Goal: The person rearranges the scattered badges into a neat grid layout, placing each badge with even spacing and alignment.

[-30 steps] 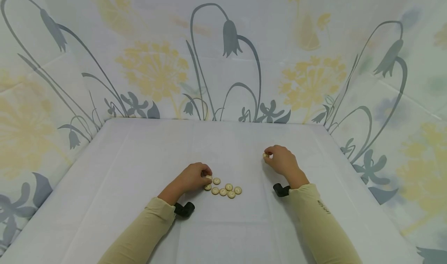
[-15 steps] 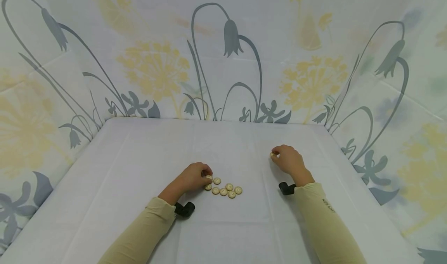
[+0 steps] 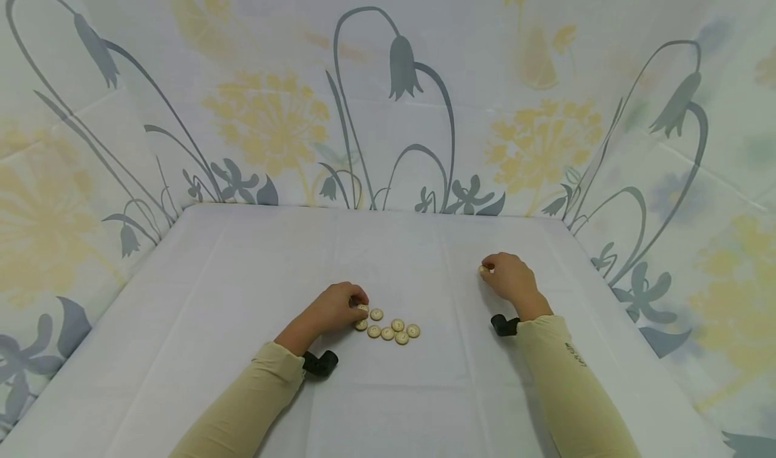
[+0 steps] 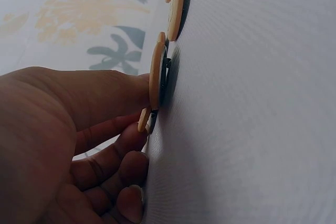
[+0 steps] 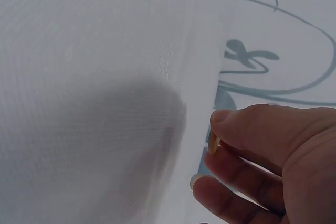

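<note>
Round cream-coloured buttons (image 3: 387, 333) lie in a loose group on the white tabletop, small dots showing on their faces. At the group's left end my left hand (image 3: 335, 306) pinches a button (image 3: 362, 308), low against the cloth. The left wrist view shows its thumb against a button (image 4: 155, 76) and a fingertip beside a smaller-looking button (image 4: 143, 119). Away to the right and farther back, my right hand (image 3: 511, 277) pinches one button (image 3: 483, 269) between thumb and index finger. Seen edge-on, that button (image 5: 213, 142) is held off the cloth, with the hand's shadow below.
A white cloth (image 3: 388, 411) covers the table. Flower-printed fabric (image 3: 279, 121) rises behind it and along both sides. Black wrist-worn devices (image 3: 321, 364) sit on both forearms.
My right hand has moved to the right, away from the group, still pinching its button. My left hand and the buttons on the table stay where they were.
</note>
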`<state>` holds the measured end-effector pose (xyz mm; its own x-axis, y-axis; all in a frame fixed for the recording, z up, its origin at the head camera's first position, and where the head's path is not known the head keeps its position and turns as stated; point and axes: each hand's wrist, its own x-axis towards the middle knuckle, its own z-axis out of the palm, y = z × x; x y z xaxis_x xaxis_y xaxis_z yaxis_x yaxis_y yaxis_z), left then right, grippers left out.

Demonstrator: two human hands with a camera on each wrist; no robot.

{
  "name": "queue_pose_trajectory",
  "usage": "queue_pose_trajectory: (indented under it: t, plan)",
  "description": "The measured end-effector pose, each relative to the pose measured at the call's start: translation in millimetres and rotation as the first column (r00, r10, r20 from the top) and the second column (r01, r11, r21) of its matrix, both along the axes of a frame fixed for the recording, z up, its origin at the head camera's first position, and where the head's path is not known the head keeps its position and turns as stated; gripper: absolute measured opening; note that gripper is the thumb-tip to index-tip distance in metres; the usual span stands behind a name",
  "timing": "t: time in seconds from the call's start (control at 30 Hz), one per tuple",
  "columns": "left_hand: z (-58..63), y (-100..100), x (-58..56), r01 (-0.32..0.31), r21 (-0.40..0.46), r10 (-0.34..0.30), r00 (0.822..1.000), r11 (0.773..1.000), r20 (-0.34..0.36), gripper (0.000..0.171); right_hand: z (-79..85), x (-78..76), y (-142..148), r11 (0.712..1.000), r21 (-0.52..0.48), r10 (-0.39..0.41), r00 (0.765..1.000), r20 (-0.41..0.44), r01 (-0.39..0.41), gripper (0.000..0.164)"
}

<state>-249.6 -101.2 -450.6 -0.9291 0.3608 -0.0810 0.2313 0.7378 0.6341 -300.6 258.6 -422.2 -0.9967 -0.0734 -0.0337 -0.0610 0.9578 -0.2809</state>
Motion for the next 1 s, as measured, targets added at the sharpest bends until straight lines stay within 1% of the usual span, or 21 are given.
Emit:
queue_pose_trajectory:
  t: [0.13, 0.4, 0.77, 1.0]
  plan:
    - [-0.8, 0, -0.1, 0.007, -0.001, -0.007, 1.000, 1.000, -0.005, 0.017, -1.2, -0.8, 3, 1.000, -0.011, -0.018, 1.000, 0.012, 0.018, 0.035]
    - [-0.8, 0, -0.1, 0.002, -0.002, -0.002, 1.000, 1.000, -0.007, 0.017, -4.4, -1.5, 8, 0.999, -0.009, -0.040, 0.998, 0.044, 0.040, 0.037]
    - [-0.1, -1, 0.2, 0.011, -0.005, -0.011, 1.000, 1.000, -0.007, 0.018, -7.4, -3.0, 12, 0.999, -0.015, -0.052, 0.998, 0.045, 0.052, 0.035]
    - [1.9, 1, 1.5, -0.010, -0.006, 0.010, 1.000, 1.000, 0.002, 0.017, -8.7, -4.9, 13, 0.998, -0.008, -0.062, 0.996, 0.067, 0.063, 0.036]
